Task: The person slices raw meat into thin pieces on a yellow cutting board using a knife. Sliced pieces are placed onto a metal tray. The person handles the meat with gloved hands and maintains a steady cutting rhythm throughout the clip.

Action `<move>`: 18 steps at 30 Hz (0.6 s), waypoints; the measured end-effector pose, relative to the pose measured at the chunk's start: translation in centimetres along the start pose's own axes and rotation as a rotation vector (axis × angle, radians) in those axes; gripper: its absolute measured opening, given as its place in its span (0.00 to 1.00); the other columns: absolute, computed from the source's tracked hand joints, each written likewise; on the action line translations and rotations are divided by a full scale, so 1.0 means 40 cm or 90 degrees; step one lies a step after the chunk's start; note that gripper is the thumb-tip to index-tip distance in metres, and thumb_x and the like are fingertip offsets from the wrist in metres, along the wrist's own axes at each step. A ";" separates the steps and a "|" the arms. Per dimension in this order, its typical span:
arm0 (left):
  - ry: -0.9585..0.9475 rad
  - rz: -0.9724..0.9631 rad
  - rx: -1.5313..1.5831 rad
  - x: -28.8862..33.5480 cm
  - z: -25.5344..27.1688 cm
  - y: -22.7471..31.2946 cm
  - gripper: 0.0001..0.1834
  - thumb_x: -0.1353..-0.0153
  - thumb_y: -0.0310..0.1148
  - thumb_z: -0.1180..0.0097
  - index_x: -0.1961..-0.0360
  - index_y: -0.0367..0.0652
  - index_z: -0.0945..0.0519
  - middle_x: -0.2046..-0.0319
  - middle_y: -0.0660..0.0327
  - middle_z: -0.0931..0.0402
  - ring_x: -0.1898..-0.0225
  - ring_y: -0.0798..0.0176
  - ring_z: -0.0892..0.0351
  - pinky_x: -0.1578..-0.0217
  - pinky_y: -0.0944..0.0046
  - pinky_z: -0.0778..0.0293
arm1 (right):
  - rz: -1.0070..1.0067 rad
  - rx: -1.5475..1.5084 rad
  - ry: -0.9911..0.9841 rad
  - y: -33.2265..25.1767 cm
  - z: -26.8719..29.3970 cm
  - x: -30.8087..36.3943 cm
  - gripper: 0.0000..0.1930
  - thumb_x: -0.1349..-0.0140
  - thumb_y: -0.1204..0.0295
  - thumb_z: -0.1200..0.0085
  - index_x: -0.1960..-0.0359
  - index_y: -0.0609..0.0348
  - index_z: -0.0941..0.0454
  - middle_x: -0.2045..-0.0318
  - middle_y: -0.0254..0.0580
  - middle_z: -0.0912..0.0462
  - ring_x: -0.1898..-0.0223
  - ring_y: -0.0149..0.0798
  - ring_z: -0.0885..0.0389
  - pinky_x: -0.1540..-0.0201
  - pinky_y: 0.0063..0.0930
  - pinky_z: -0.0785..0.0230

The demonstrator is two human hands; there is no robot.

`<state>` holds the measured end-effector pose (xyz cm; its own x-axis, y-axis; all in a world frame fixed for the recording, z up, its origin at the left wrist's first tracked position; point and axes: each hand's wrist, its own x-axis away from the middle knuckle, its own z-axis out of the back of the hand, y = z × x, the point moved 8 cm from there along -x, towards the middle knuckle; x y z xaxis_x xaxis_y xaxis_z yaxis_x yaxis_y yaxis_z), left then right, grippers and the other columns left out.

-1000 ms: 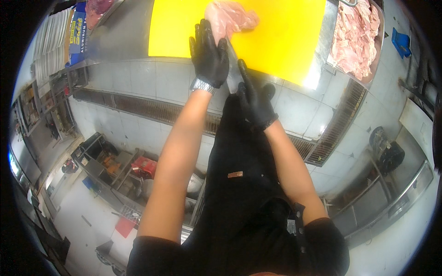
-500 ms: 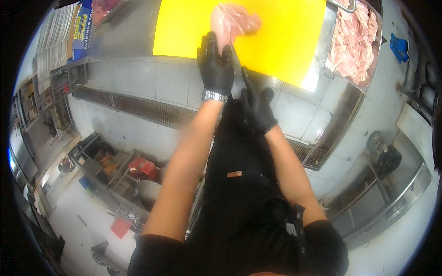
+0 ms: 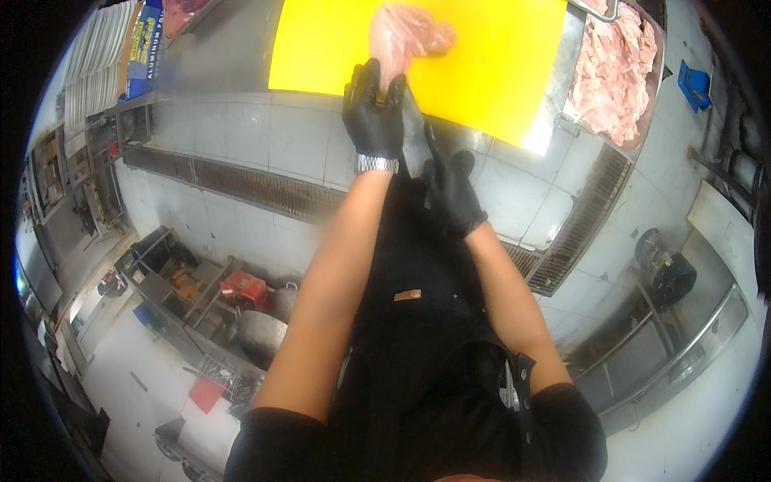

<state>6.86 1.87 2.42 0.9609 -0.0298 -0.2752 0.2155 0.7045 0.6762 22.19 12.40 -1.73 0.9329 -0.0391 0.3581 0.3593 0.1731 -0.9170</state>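
Note:
A pale raw chicken breast lies at the far middle of a yellow cutting board. My left hand, in a black glove with a metal watch at the wrist, grips the near end of the breast between fingers and thumb. A knife points away from me, its grey blade just right of my left hand and its tip close to the meat. Gloved in black too, my right hand is closed round the handle, which it hides, with the index finger stretched along the knife.
A metal tray heaped with raw chicken pieces stands right of the board. Stacked white trays and a blue foil box are at the far left. A floor drain grate runs below the table's near edge.
My right hand has shifted slightly right and toward me, and more of the knife blade shows. The left hand keeps its hold on the breast.

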 end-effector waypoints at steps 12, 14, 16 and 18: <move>-0.014 0.092 -0.001 -0.001 0.024 -0.032 0.27 0.42 0.36 0.21 0.45 0.33 0.12 0.57 0.46 0.11 0.61 0.53 0.12 0.55 0.59 0.18 | -0.013 0.015 -0.014 0.011 0.000 0.018 0.35 0.28 0.79 0.54 0.18 0.58 0.44 0.26 0.72 0.35 0.24 0.68 0.37 0.22 0.48 0.45; 0.011 0.069 -0.018 -0.005 0.031 -0.029 0.27 0.43 0.34 0.20 0.45 0.34 0.12 0.66 0.52 0.11 0.70 0.64 0.15 0.62 0.64 0.19 | -0.036 0.015 -0.034 0.010 0.000 0.028 0.35 0.27 0.77 0.54 0.18 0.58 0.45 0.26 0.72 0.35 0.24 0.68 0.37 0.22 0.48 0.45; -0.011 0.066 -0.035 -0.003 0.027 -0.030 0.27 0.43 0.34 0.20 0.45 0.33 0.12 0.65 0.53 0.10 0.69 0.65 0.16 0.62 0.64 0.19 | -0.072 0.013 -0.051 0.014 0.004 0.039 0.35 0.26 0.76 0.55 0.18 0.57 0.45 0.26 0.72 0.35 0.24 0.68 0.37 0.23 0.48 0.43; -0.012 0.101 -0.002 -0.008 0.024 -0.042 0.26 0.43 0.34 0.20 0.45 0.32 0.12 0.65 0.54 0.10 0.69 0.66 0.16 0.61 0.65 0.19 | -0.003 0.062 -0.013 -0.015 0.013 0.043 0.35 0.26 0.75 0.55 0.18 0.56 0.45 0.30 0.74 0.30 0.28 0.67 0.30 0.25 0.49 0.39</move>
<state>6.37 0.02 2.02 0.9860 0.0686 -0.1517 0.0599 0.7038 0.7079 23.56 12.73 -0.45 0.9303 -0.0201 0.3663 0.3580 0.2676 -0.8946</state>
